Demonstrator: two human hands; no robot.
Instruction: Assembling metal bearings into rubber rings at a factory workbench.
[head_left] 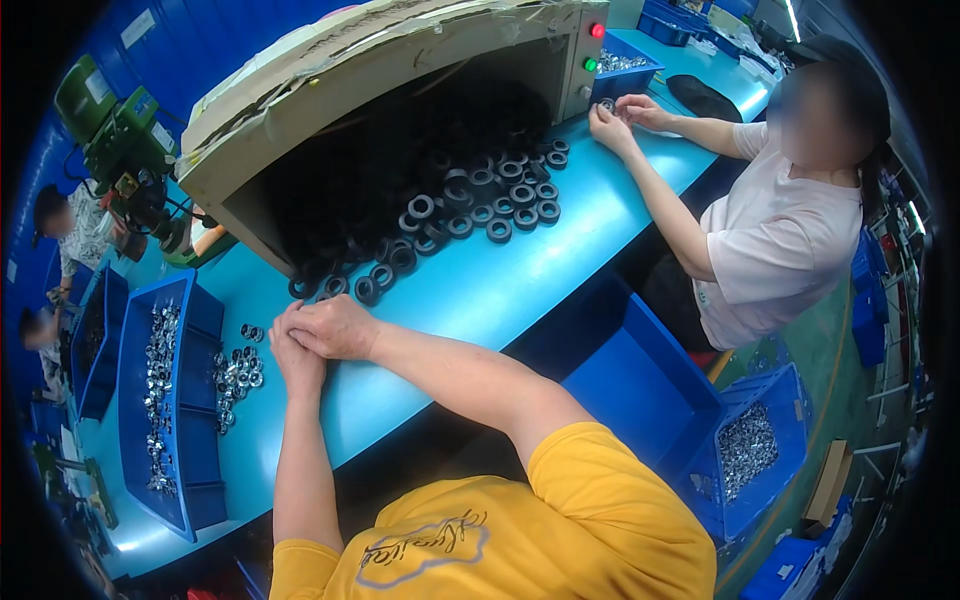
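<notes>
My left hand (296, 357) and my right hand (337, 326) are pressed together above the teal tabletop, fingers curled in. Whatever lies between them is hidden by the fingers. Just beyond my hands, thick black rings (366, 290) mark the near end of a large pile. More black rings (498, 230) spill out of the dark opening of a beige box-shaped machine (230, 205). To the left of my left hand, small shiny metal rings (238, 375) lie loose on the table.
A blue bin (205, 455) with metal rings stands at the left, before a green machine (120, 150). Across the table corner, a co-worker (780, 230) handles a small ring. Blue crates (640, 375) sit below the table edge, one holding metal parts (746, 450).
</notes>
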